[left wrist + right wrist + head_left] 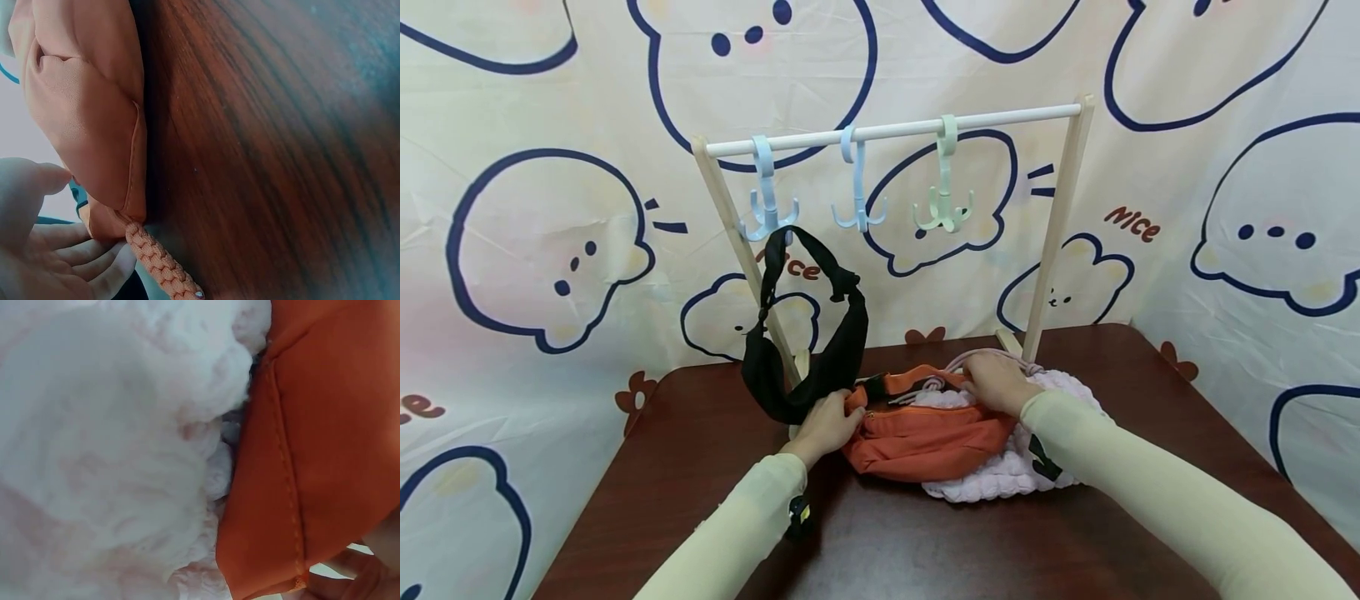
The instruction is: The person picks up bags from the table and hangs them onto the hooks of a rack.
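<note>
An orange waist bag [932, 442] lies at the middle of the table, partly over a white puffy bag [992, 477]. My left hand [827, 427] grips its left end, thumb and fingers on either side of the fabric by a dark buckle [78, 195]. A braided orange zipper pull [161, 261] hangs beside those fingers in the left wrist view. At the other end my right hand [997, 381] holds the orange bag near its strap [917, 379]; in the right wrist view its fingers [369, 578] curl at the bag's corner.
Behind the bags stands a rack with a white rail [895, 131]. On it hang two blue hooks [766, 196] [859, 187] and one green hook [945, 187]. A black bag [842, 350] dangles from the left blue hook, close above my left hand. Pinkish cords [1030, 364] lie by my right hand.
</note>
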